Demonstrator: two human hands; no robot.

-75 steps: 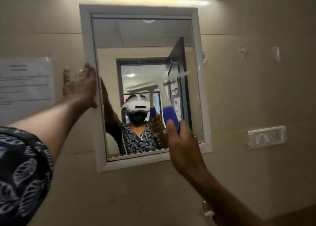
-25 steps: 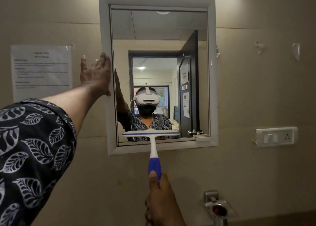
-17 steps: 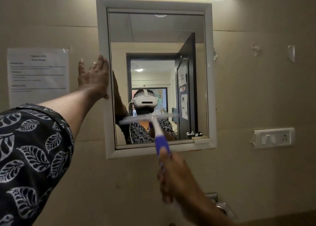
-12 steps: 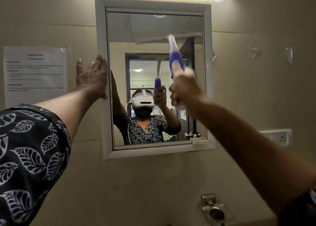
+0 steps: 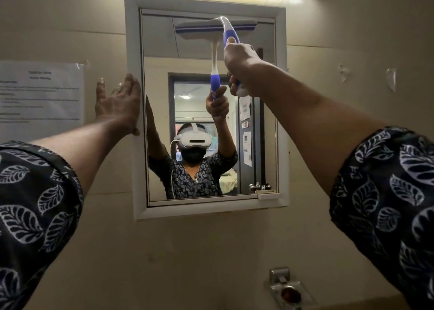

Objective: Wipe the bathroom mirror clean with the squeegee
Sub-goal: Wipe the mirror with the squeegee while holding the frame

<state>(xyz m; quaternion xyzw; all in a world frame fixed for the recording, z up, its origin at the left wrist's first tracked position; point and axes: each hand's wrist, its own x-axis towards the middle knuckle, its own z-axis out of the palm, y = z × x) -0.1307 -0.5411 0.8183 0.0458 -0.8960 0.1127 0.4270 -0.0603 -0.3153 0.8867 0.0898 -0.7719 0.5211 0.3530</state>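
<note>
Wall [image 5: 187, 262]: beige, and it carries everything here.
Mirror [image 5: 211, 210]: pale-framed and upright in the middle of the view. It reflects a person in a headset with both arms raised.
Sleeves [image 5: 35, 204]: dark with a white leaf print, at the 8 and 4 o'clock edges of the view.
Notice [image 5: 40, 94]: a printed sheet taped at 9 o'clock from the mirror, its text too blurred to read.
Left hand [image 5: 117, 103]: released, fingers straight, palm flat on the frame at the mirror's 9 o'clock side.
Right hand [image 5: 242, 63]: clenched round the blue squeegee handle, at about 1 o'clock on the glass.
Squeegee [image 5: 202, 26]: blade level against the glass at the mirror's 12 o'clock edge, just under the top frame, with the handle sloping down to the right hand.
Soap dish [image 5: 288, 291]: metal, on the wall at 5 o'clock below the mirror.
</note>
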